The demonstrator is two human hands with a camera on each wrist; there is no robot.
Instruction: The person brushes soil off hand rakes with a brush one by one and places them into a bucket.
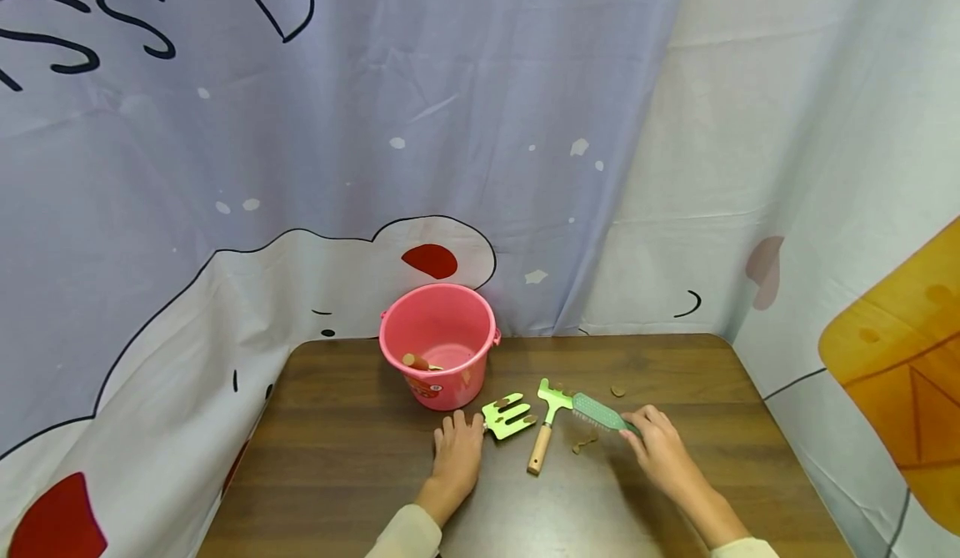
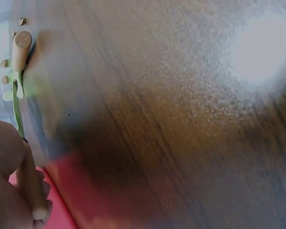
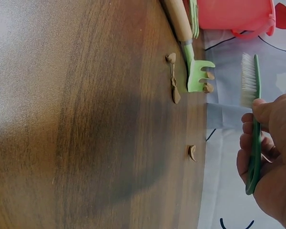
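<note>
My left hand (image 1: 456, 458) grips the wooden handle (image 2: 32, 183) of a small green garden fork (image 1: 501, 420), its tines pointing right and specked with brown bits. My right hand (image 1: 660, 449) holds a green brush (image 1: 597, 411) by its handle, white bristles facing down in the head view. Between the hands lies a small green hand rake (image 1: 542, 443) with a wooden handle; brown lumps (image 3: 208, 88) cling by its tines. In the head view the brush head overlaps the rake's right side.
Behind the left hand stands a pink bucket (image 1: 459, 387) with a wooden-handled tool (image 1: 417, 362) inside. Brown crumbs (image 1: 585, 444) lie on the wooden table (image 1: 337, 458), one piece (image 1: 617, 391) farther back. A patterned curtain (image 1: 450, 124) hangs along the table's back edge.
</note>
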